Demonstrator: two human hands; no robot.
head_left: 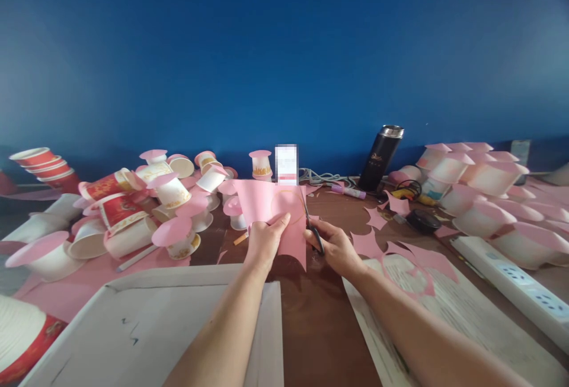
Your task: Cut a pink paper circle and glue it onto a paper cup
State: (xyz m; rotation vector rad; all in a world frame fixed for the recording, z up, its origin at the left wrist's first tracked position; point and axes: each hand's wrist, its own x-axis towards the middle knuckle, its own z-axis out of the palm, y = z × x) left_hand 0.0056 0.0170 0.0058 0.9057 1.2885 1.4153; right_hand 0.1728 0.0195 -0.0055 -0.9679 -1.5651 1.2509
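Observation:
In the head view, my left hand (267, 239) grips a sheet of pink paper (291, 242), its thumb on the near face. A round outline is drawn on the upper part of the sheet, and the lower edge is cut in curves. My right hand (335, 248) is closed round the handles of dark scissors (316, 239). Their blades point up and meet the sheet's right edge, beside the drawn circle. How far the blades are apart I cannot make out.
Paper cups (171, 191) with pink discs crowd the left; more capped cups (480, 168) pile up at right. A black flask (381, 159) leans near the blue wall. Pink scraps (367, 243), a power strip (520, 286), a white box lid (178, 328) and printed paper (471, 316) lie about.

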